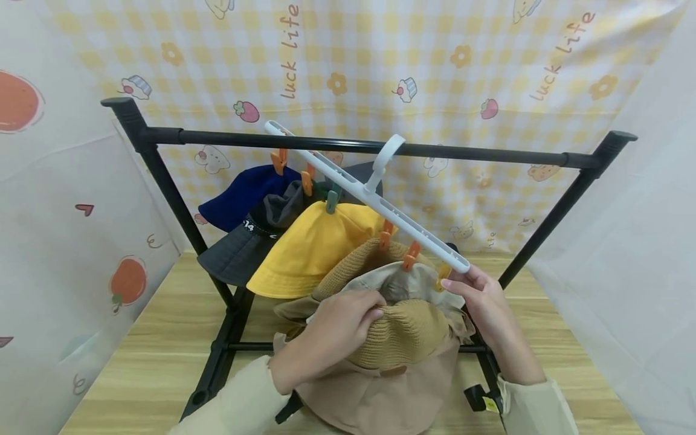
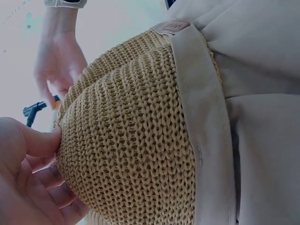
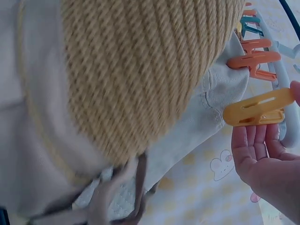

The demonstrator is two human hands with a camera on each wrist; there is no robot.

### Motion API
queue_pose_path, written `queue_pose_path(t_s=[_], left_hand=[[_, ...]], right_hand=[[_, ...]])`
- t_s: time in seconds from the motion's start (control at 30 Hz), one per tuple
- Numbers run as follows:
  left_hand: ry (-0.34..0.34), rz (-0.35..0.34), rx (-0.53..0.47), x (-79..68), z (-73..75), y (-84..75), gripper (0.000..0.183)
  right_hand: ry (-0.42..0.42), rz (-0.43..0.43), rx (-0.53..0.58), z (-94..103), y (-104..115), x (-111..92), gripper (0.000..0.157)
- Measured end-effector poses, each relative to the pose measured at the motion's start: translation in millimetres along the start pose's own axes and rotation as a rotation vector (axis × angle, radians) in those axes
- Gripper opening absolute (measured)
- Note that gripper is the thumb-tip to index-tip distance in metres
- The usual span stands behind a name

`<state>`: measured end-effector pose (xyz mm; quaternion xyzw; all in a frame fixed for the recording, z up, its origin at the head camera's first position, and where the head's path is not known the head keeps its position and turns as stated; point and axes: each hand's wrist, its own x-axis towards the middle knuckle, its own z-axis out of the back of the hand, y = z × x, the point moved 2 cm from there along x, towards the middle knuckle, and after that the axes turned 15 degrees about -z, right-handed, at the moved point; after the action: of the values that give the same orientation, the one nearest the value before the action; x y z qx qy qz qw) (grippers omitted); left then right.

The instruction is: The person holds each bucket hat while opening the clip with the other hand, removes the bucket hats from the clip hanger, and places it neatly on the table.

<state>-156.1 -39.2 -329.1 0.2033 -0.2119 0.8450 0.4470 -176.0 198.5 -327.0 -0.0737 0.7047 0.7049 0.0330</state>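
My left hand [image 1: 339, 323] pinches the crown of a sun hat [image 1: 402, 335] with a tan knitted top and a wide beige fabric brim. The left wrist view shows the thumb on the knit [image 2: 126, 126]. My right hand [image 1: 486, 302] pinches a yellow clothespin [image 3: 260, 107] at the near right end of a white hanger [image 1: 391, 211]. Orange clothespins [image 1: 410, 255] and a green one [image 1: 331, 201] hang along the hanger. They hold a blue hat [image 1: 244, 196], a dark grey hat [image 1: 234, 257], a yellow bucket hat [image 1: 304, 254], and a pale hat [image 1: 380, 278] beside the yellow clothespin.
A black rack [image 1: 250, 140] carries the hanger by its hook over the top bar. Its slanted legs [image 1: 174, 193] stand on a wood-patterned surface [image 1: 141, 356]. A yellow checked cloth [image 1: 370, 60] hangs behind, with white printed cloth [image 1: 60, 199] at the left side.
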Motion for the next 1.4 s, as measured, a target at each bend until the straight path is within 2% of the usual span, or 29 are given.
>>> queue_pose_path(t_s=[0.2,0.37,0.67,0.9,1.17,1.23,1.4], left_hand=[[-0.070,-0.004,-0.006,-15.6,21.6,5.9,0.006],[-0.111,-0.016,0.032,-33.2,40.7,12.9,0.006],[-0.189,-0.004,0.142,-73.7,75.9,23.1,0.014],[-0.282,-0.012,0.202,-106.4,105.8,33.6,0.013],[-0.389,0.071,0.256,-141.6,140.6,48.1,0.011],[-0.413,0.092,0.259,-149.5,148.7,51.5,0.021],[-0.535,0.095,0.265,-167.6,165.2,61.7,0.034]], right_hand=[[-0.007,0.039,0.041,6.0,-1.3,-1.4,0.012],[-0.016,0.047,0.043,9.2,-2.5,-1.9,0.013],[-0.012,0.049,0.049,16.0,-4.5,-2.5,0.016],[-0.011,0.060,0.046,17.2,-3.1,-2.3,0.014],[-0.010,0.062,0.061,19.0,-3.7,-1.7,0.014],[-0.008,0.063,0.063,19.8,-3.7,-1.7,0.014],[-0.002,0.065,0.062,21.8,-4.1,-2.3,0.015]])
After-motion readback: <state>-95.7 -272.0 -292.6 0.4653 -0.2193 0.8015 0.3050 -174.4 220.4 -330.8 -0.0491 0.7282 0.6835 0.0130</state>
